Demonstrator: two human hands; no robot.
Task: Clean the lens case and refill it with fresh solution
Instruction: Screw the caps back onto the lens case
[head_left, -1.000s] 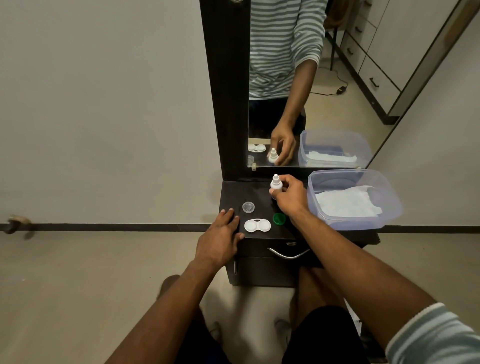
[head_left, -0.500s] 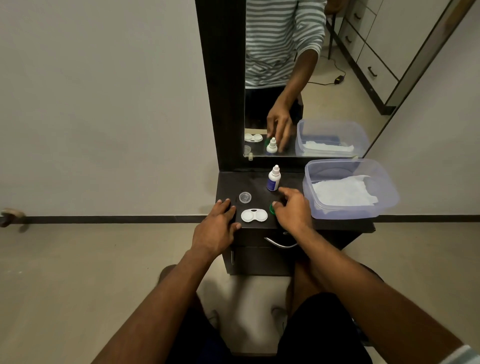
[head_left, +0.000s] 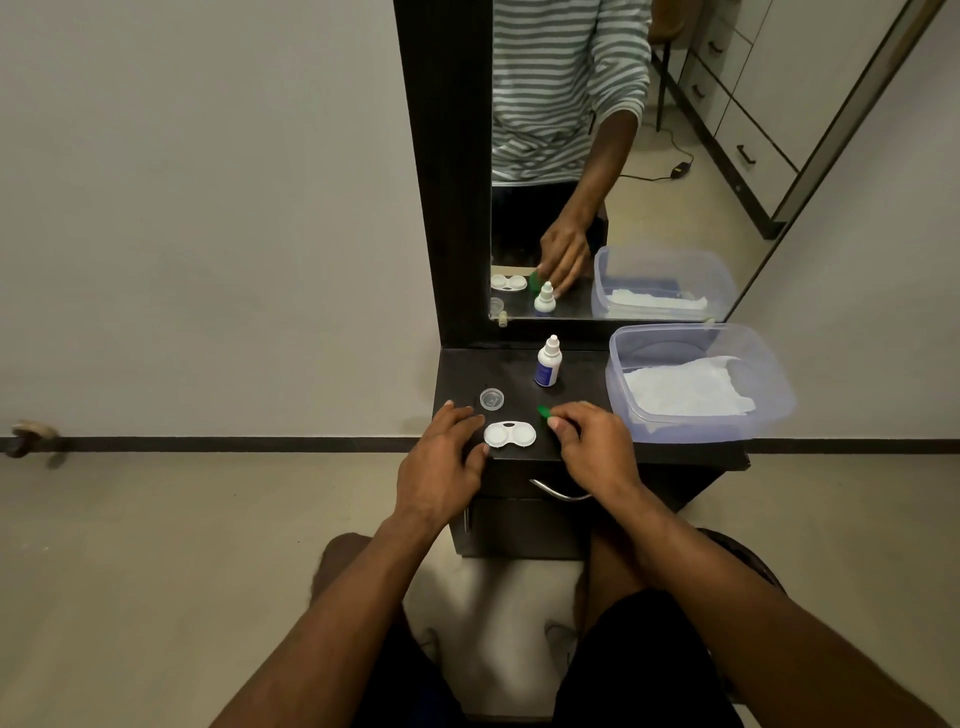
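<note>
The lens case (head_left: 509, 435) lies open on the dresser top (head_left: 462, 371), long axis left-right, between the hands. The left hand (head_left: 441, 457), fingers relaxed, touches its left end; the right hand (head_left: 592, 441) pinches a green cap (head_left: 543, 411) just right of it. The solution bottle (head_left: 548, 364) stands beyond.

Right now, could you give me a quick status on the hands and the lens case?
Left hand steadying open lens case. Right hand pinching green cap. Solution bottle upright behind. Nothing blocking.
</note>
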